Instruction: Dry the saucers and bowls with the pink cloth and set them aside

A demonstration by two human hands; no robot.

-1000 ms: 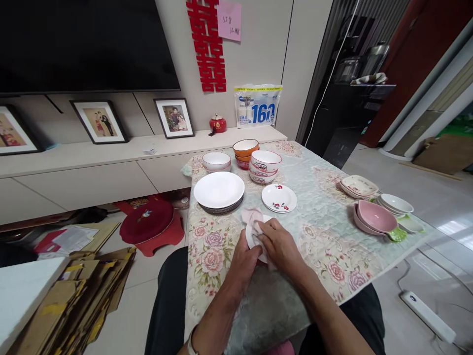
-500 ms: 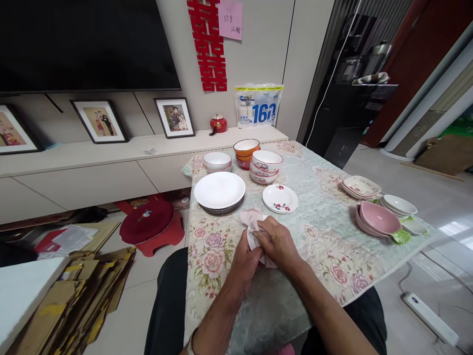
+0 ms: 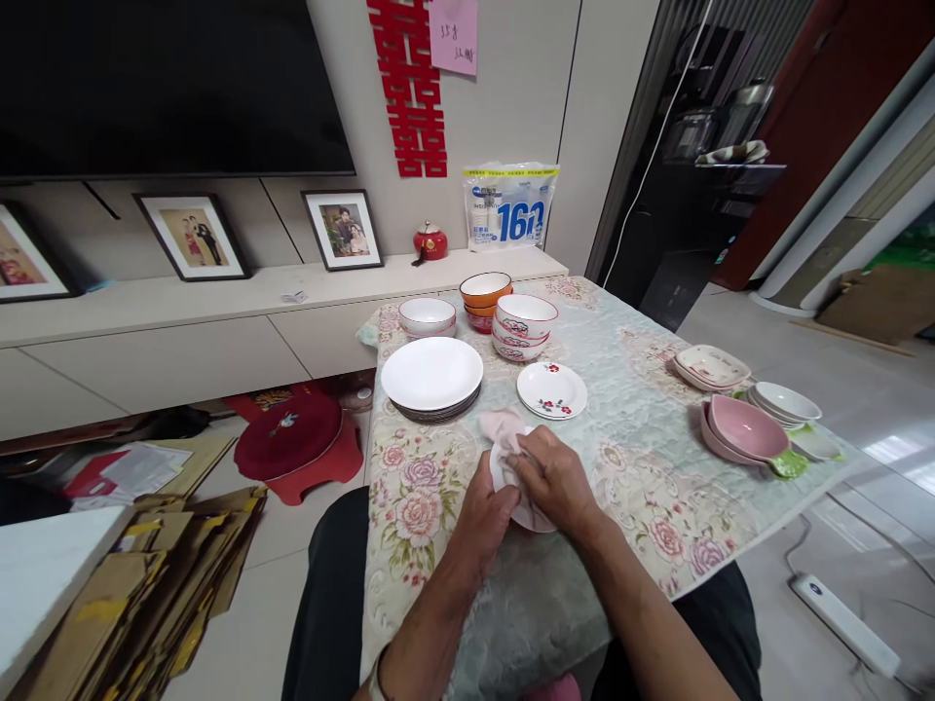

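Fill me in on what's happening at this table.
A person is seated at a table with a floral tablecloth. The left hand holds a white dish, partly hidden, while the right hand presses a pale pink cloth against it. Just beyond the hands stand a stack of large plates and some red-flowered plates, with stacked bowls behind them. Pink dishes with a green leaf-shaped handle sit toward the right edge.

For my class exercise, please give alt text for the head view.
A left hand grips a white dish while the right hand holds a pink cloth to it, above a floral tablecloth. Stacked plates and bowls stand beyond.
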